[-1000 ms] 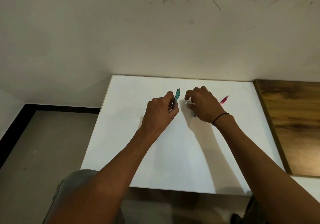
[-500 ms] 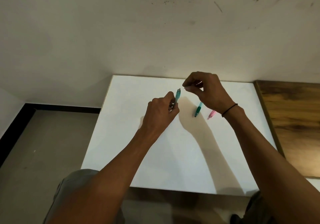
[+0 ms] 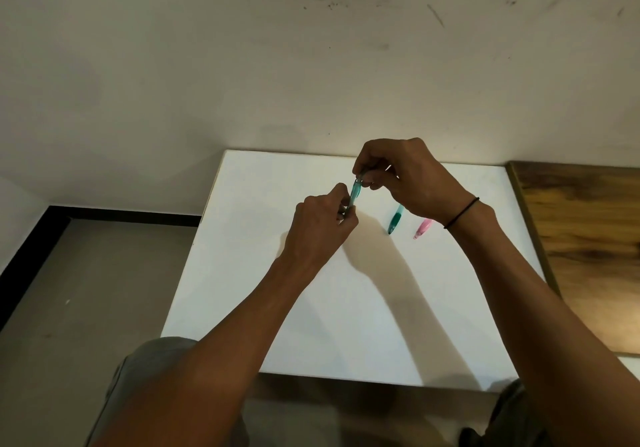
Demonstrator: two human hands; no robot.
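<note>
Teal barrel (image 3: 355, 193): head view. A translucent pen body held tilted above the white table (image 3: 311, 325), over its far half, with the upper end pointing away from you.
Left hand (image 3: 320, 230): your thumb and forefinger pinch the barrel's lower end. The other fingers are folded in beneath.
Right hand (image 3: 408, 176): your thumb and forefinger press together on a small part (image 3: 364, 171) right at the barrel's upper end. The part is too small to identify.
Green piece (image 3: 394, 220): a pen section lying on the table just below your right wrist, narrow tip toward you, touched by neither hand.
Pink piece (image 3: 423, 228): lies just beside the green piece, apart from it and roughly parallel.
Wrist band (image 3: 462, 213): a thin black loop on your right wrist.
Wooden board (image 3: 588, 256): butts against the table's right edge.
Step in hand: judged to be pen assembly, with you fitting the small part into the barrel's open end.
Next move: hold your left grip steady, line the part up with the barrel's axis and ease it in straight. The green piece looks the likely item to pick up afterwards.
</note>
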